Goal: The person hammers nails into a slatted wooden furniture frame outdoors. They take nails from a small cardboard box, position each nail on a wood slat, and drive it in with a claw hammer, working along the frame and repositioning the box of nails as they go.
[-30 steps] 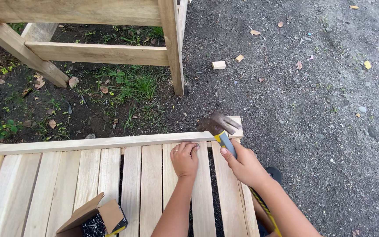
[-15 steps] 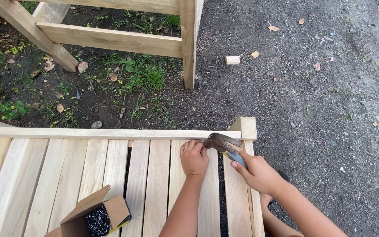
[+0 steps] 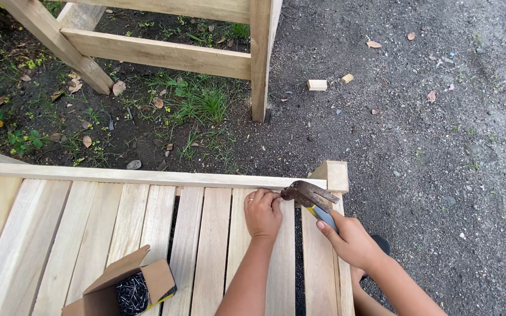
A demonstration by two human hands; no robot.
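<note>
Outdoors on gravel, pale wooden slatted platform (image 3: 147,228): our left hand (image 3: 263,213) pinches a nail upright at the rail; right hand (image 3: 351,240) grips rusty-headed hammer (image 3: 307,196) touching it. Nail undriven; open cardboard nail box (image 3: 127,287) nearby.

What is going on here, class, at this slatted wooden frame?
A person is working on a slatted wooden panel outdoors. The right hand holds a hammer, its head close to the fingertips of the left hand, which rests on a slat beside the top rail and seems to pinch something too small to make out. An open cardboard box of dark nails sits on the slats. Two small wood offcuts lie on the gravel.
</note>
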